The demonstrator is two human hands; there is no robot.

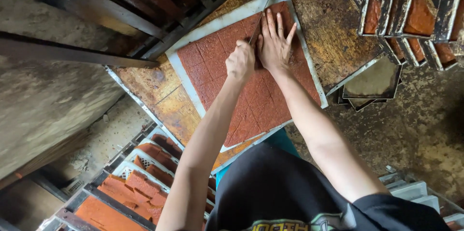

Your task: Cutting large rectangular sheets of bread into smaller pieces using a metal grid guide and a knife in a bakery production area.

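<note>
Head view: a reddish-brown slab (251, 81) lies on a white board (186, 74) that sits on a worn, stained tabletop (145, 83), near its front edge. The left hand (240, 60) is closed around a knife (256, 30), its blade running up toward the board's far corner. The right hand (275, 42) lies open and flat on the slab, just beside the blade, fingers spread, pressing the sheet down.

Judging by the score lines, the cutting is well along: a grid of squares crosses most of the slab, from the left part down to the near corner. The strip under and beyond the right hand, toward the far corner, shows fewer lines, so that part seems to be what is left. No squares have been lifted off the board.

Below the tabletop's left edge, white crates (130, 165) hold stacked pieces of the same reddish sheet. At the far right corner, metal trays (411, 8) stand stacked, filled with orange-brown slabs; an empty tray (374, 78) lies in front of them.
</note>
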